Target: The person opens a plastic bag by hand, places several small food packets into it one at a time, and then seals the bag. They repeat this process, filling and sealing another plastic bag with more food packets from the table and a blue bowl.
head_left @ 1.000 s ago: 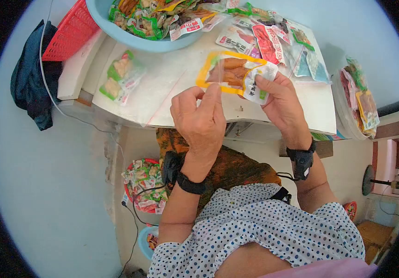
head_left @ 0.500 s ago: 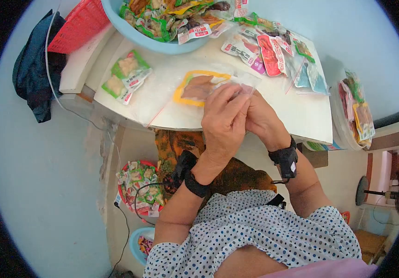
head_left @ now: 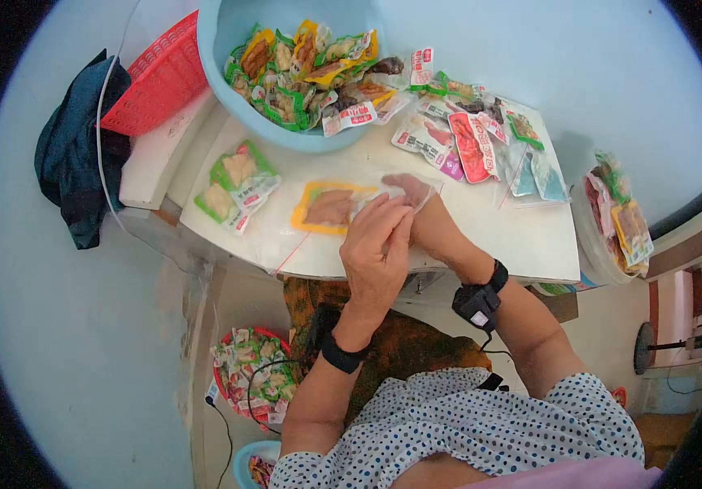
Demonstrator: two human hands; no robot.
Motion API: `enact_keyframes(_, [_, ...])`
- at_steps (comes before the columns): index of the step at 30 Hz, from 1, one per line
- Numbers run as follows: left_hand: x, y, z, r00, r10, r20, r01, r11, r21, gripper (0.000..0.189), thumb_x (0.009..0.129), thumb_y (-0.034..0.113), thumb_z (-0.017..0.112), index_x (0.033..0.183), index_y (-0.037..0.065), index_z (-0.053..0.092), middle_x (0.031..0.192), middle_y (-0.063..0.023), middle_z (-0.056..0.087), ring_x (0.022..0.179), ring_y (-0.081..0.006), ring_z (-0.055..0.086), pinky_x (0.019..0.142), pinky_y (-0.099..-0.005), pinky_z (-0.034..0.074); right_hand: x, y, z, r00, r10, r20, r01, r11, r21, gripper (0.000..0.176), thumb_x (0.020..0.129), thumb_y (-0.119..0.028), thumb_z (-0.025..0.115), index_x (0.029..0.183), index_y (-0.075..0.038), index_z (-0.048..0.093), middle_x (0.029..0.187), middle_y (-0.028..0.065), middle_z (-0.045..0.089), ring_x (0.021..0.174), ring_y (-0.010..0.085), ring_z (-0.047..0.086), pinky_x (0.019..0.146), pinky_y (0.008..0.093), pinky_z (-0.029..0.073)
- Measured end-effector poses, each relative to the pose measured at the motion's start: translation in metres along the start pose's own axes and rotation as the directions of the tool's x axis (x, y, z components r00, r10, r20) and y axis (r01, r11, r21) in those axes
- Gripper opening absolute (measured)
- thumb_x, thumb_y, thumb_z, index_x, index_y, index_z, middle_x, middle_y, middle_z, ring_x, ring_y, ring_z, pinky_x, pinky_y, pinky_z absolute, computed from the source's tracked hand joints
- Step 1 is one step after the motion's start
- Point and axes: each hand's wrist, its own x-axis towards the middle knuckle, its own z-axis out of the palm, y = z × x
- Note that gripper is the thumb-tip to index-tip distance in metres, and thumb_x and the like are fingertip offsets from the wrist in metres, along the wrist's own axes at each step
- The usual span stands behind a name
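A clear plastic bag (head_left: 290,235) with a red line near one end lies on the white table. A flat yellow-edged food packet (head_left: 326,207) shows through its film, to the left of my hands. My left hand (head_left: 377,253) is closed, thumb and fingertips pinching the bag's film just right of the packet. My right hand (head_left: 437,228) is at the bag's right end, its fingers gripping there and partly veiled by clear film. Two green-edged packets (head_left: 238,183) rest on the table to the left.
A blue basin (head_left: 229,98) full of packets stands at the back left, beside a red basket (head_left: 159,77). Loose packets (head_left: 472,147) lie at the back right. A clear tub (head_left: 600,248) of packets is beyond the right edge. On the floor stands a red basin (head_left: 219,379).
The view has tipped up, showing more of the blue basin. My right hand's fingers have shifted away from my left fingertips, behind the film. My left hand keeps pinching the bag.
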Motion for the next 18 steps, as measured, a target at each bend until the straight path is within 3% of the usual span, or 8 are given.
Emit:
enact_keyframes(2, [-0.001,0.000,-0.001,1.000,-0.018,0.005,0.018,1.000,0.024,0.013,0.087,0.003,0.063,0.098,-0.001,0.067,0.104,-0.0157,0.070,0.106,-0.0315,0.064,0.092,-0.0385,0.049,0.004,-0.002,0.001,0.997,-0.063,0.048,0.067,0.995,-0.081,0.019,0.082,-0.014,0.066,0.095,-0.001,0.062,0.095,0.0184,0.065,0.087,0.0304,0.065,0.070,0.0398,0.050])
enact_keyframes(5, [-0.001,-0.004,0.002,1.000,-0.010,0.004,0.010,1.000,0.024,0.015,0.092,0.004,0.058,0.104,-0.002,0.065,0.109,-0.0167,0.069,0.107,-0.0299,0.064,0.093,-0.0371,0.049,0.004,-0.011,0.004,0.993,-0.091,0.073,0.095,0.994,-0.061,0.017,0.084,-0.015,0.063,0.093,-0.001,0.064,0.091,0.0187,0.067,0.081,0.0320,0.067,0.065,0.0411,0.050])
enact_keyframes(9, [-0.001,-0.018,0.002,1.000,0.028,0.008,-0.029,0.997,0.069,0.018,0.095,0.006,0.052,0.109,-0.002,0.061,0.114,-0.0178,0.067,0.104,-0.0300,0.065,0.089,-0.0358,0.050,0.009,-0.006,0.002,0.970,0.067,0.235,-0.052,0.996,-0.069,0.018,0.085,-0.016,0.061,0.086,0.002,0.066,0.076,0.0176,0.068,0.067,0.0330,0.067,0.058,0.0399,0.051])
enact_keyframes(12, [0.000,-0.022,-0.002,0.994,-0.111,0.021,0.110,0.993,0.035,0.019,0.096,0.010,0.052,0.108,-0.003,0.060,0.112,-0.0179,0.067,0.098,-0.0296,0.065,0.085,-0.0361,0.050,0.008,-0.021,-0.008,0.937,0.168,0.307,-0.187,0.982,0.032,0.021,0.085,-0.017,0.063,0.084,0.004,0.066,0.068,0.0145,0.067,0.059,0.0271,0.067,0.053,0.0356,0.052])
enact_keyframes(14, [0.002,-0.019,-0.005,0.985,-0.172,0.032,0.171,0.985,0.021,0.017,0.096,0.010,0.053,0.106,-0.003,0.059,0.109,-0.0197,0.066,0.097,-0.0345,0.064,0.083,-0.0386,0.050,0.014,-0.039,-0.029,0.914,0.202,0.352,-0.241,0.968,0.069,0.022,0.085,-0.018,0.064,0.085,0.004,0.066,0.068,0.0120,0.067,0.058,0.0210,0.068,0.052,0.0314,0.053])
enact_keyframes(18, [-0.003,-0.018,-0.004,0.975,-0.215,0.059,0.210,0.975,0.073,0.019,0.093,0.009,0.056,0.108,-0.002,0.059,0.102,-0.0200,0.066,0.093,-0.0365,0.064,0.081,-0.0407,0.050,0.038,-0.054,-0.060,0.971,0.196,0.136,-0.208,0.975,0.080,0.025,0.088,-0.020,0.063,0.082,0.003,0.067,0.067,0.0084,0.066,0.055,0.0146,0.066,0.050,0.0269,0.054])
